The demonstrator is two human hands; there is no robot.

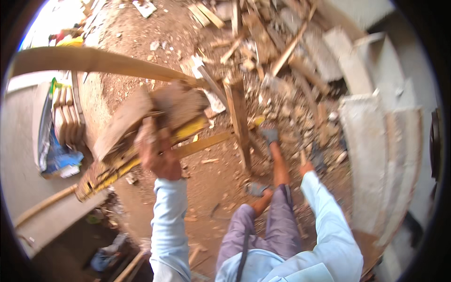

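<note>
Reference: the upright wooden post [238, 124]. Left hand [159, 152] is left of the post, on the wood there; blurred, so can't tell if the fingers are clamped or just resting. It sits about midway along a yellow-edged plank [110, 178]. Plank is left of the post, long axis diagonal: one end points toward the post's upper part, the other down and away to the left. Brown wood pieces [123, 124] lie against the plank's far side, the left one running roughly the same diagonal.

Right hand [307, 168] is right of the post, closed around a slim wooden handle [303, 156]. Handle's long axis is close to upright in view, pointing away from the body; its far end is lost among the scraps.

Long tan beam [101, 61] is left of the post, beyond the plank, its right end near the post's top. Scrap wood [260, 40] is heaped beyond the post and to its right. Pale slab [369, 164] is well right of the post; tan stacked packs [68, 120] are well left.
</note>
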